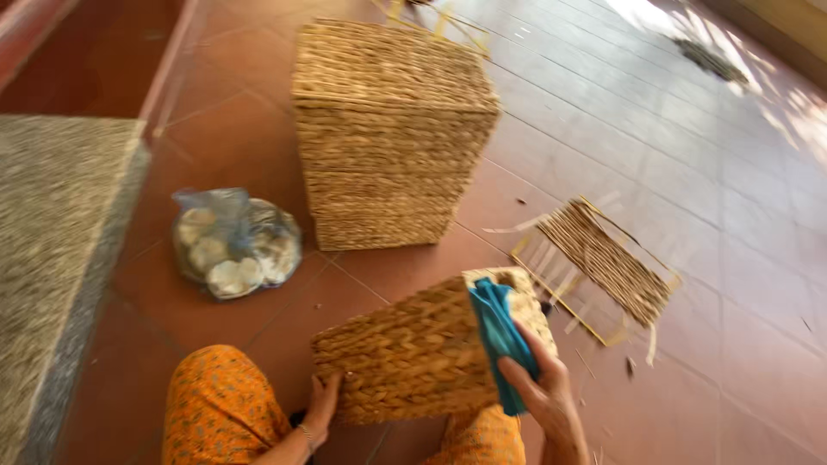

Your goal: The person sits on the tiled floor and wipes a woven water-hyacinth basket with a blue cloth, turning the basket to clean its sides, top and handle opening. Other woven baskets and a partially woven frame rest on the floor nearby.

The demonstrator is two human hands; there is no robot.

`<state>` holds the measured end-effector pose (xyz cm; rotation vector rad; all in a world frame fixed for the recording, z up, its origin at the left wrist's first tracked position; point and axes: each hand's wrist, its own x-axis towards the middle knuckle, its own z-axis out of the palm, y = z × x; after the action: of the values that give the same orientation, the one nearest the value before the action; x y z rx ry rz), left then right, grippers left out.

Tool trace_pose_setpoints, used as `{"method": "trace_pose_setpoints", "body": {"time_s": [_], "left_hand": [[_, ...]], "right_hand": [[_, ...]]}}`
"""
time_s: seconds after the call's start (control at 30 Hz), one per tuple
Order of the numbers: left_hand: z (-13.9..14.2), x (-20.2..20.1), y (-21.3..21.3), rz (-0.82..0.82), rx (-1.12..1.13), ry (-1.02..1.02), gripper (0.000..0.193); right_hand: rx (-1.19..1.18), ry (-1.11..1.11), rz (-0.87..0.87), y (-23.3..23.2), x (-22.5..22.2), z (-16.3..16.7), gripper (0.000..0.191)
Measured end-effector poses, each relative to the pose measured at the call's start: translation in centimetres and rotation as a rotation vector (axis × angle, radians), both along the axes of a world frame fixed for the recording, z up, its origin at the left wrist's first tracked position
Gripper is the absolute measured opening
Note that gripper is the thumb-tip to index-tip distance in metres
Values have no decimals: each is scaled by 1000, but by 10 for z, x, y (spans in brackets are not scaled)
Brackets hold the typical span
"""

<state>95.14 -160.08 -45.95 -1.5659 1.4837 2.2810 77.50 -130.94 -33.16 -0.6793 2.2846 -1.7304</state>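
A person sat on a floor (689,172) of reddish-brown tiles, with legs in orange patterned cloth (220,405) at the near edge of the view. Both hands were on a woven basket (413,353) of pale straw-coloured fibre, which lay tipped on its side just in front of the legs, its open end turned to the right.

The left hand (323,400) pressed against the near left corner of the basket, fingers curled on the weave, steadying it. The right hand (538,387) was closed around a blue cloth (500,331), holding it against the rim at the basket's right end; the cloth hung partly over that rim.

Farther off, near the middle of the floor, stood a tall stack of similar woven baskets (388,129), upright and well apart from the one in hand. To the left of the stack, between it and a grey mat (52,250) along the left side, lay a clear plastic bag (234,244) filled with pale round pieces; what they were could not be told. To the right of the held basket, a flat, part-woven panel (607,258) lay on the tiles, with loose yellowish strips sticking out from its edges and a few scraps scattered beside it. At the far right, in bright sunlight, a small dark bundle (711,60) lay blurred on the floor.
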Motion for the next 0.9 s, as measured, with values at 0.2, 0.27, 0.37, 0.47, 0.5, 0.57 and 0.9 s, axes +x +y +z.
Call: {"method": "trace_pose_setpoints", "body": {"time_s": [0.2,0.27,0.37,0.47,0.5,0.57,0.9], "left_hand": [[32,4,-36,-71,-807,266,71],[64,-3,-53,-50,-852,519,65],[111,-17,-62,-212,-728,770,61],[133,-25,-52,-494,-596,763,61],[133,-23,-48,-541,-595,694,61],[124,-17,-46,-556,-608,623,61],[76,4,-62,-408,-488,630,38]], "right_hand": [[115,210,107,-45,51,31,60],[75,345,185,-61,75,45,61],[109,308,323,-77,99,62,61],[108,314,516,-86,123,63,62],[131,359,533,-86,129,60,63],[178,452,558,-85,138,50,66],[769,527,-156,-90,11,0,63]]}}
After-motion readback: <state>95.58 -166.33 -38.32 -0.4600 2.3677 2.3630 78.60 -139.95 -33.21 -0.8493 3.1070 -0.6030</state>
